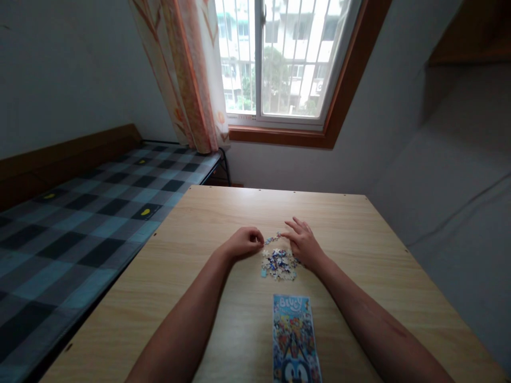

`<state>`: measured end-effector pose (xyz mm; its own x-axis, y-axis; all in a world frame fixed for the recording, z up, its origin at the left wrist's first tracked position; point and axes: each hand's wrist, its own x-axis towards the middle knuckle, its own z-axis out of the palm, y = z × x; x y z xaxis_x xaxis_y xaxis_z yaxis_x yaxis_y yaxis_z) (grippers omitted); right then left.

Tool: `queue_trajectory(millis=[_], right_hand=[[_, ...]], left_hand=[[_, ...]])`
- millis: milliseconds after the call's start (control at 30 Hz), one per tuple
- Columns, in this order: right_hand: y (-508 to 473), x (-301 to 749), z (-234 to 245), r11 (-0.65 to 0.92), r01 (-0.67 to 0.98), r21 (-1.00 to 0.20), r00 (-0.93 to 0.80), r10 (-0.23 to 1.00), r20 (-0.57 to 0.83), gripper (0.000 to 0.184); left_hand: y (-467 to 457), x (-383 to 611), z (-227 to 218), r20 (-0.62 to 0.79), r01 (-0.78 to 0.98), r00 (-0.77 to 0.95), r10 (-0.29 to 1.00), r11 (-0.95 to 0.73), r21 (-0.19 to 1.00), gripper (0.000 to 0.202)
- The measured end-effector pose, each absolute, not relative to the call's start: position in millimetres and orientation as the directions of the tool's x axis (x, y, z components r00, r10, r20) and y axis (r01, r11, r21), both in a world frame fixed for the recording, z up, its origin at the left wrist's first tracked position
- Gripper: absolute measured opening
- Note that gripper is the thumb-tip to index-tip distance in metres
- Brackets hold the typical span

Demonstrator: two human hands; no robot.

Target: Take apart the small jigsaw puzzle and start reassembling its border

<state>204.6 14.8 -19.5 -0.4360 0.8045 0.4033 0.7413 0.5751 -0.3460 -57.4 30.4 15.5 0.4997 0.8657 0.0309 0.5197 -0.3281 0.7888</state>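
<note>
A short joined strip of jigsaw puzzle pieces (273, 239) lies on the wooden table, between my two hands. At its left end my left hand (248, 240) is closed, thumb and fingers pinched together; whatever they hold is too small to make out. My right hand (302, 240) has its fingers spread, with one fingertip touching the strip's right end. Just nearer to me is a heap of loose puzzle pieces (279, 265), white, dark blue and light blue. Below the heap lies the puzzle box (294, 338), printed with "Bluey" and many cartoon figures.
The light wooden table (223, 213) reaches toward a window (279, 64) with an orange patterned curtain (191, 80) on its left. Along the table's left side runs a bed (99, 213) with a checked cover. A brown shelf (471, 40) hangs at the upper right.
</note>
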Motion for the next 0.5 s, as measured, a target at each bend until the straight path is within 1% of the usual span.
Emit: queue_trajectory(millis=[67,167,367,500], right_hand=[[15.0,204.6,-20.2,0.563,0.751,-0.347,-0.429,0.814,0.392,0.044],[15.3,205.3,-21.0,0.558,0.753,-0.35,-0.424,0.817,0.39,0.045],[14.9,207.3,-22.9,0.582,0.73,-0.359,-0.423,0.797,0.431,0.044],[14.3,206.5,-23.9,0.597,0.715,-0.364,-0.42,0.783,0.459,0.042]], left_hand=[[30.9,-58.8,15.8,-0.003,0.526,0.539,0.842,-0.334,0.782,0.015],[31.8,-58.1,16.5,-0.008,0.538,0.607,0.795,-0.404,0.74,0.017],[34.6,-56.7,19.6,-0.059,0.517,0.719,0.692,-0.476,0.711,0.013],[34.9,-55.2,20.9,-0.096,0.53,0.766,0.636,-0.539,0.655,0.022]])
